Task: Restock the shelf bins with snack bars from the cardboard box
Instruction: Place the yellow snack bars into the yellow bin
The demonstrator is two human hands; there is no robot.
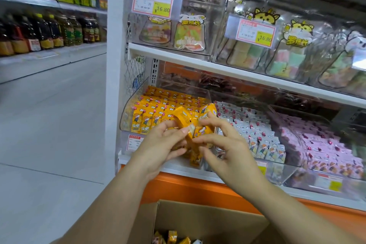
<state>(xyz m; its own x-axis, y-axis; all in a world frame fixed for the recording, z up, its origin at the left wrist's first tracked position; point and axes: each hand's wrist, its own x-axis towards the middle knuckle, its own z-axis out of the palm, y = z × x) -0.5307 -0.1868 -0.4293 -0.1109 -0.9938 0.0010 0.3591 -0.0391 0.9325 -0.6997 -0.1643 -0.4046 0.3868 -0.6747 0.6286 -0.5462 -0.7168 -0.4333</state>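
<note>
- Holding a bunch of yellow snack bars (191,125) up between both hands, right in front of the lower shelf (174,170).
- Gripping the bunch from its left side with the left hand (160,142), fingers curled onto the wrappers, so a closed grip on the bars.
- Gripping it from the other side with the right hand (227,150) as well, thumb and fingertips pinching the wrappers, other fingers fanned out a bit.
- Hovering that bunch just at the front of the clear bin (126,113), already packed with upright rows of the same yellow bars.
- Lined up to the right of that bin: white-wrapped bars (251,130) in the next one, then pink-wrapped bars (320,144) in the one after.
- Parked at the bottom of the view, under the arms: an open cardboard box (198,218) with a few loose bars (172,236) peeking out inside.
- Up on the shelf above: clear bins of bagged sweets (190,33) with red-and-yellow price tags (152,4) on the front.
- Off to the left across the aisle: shelves of oil bottles (49,29), too blurry to read any labels.
</note>
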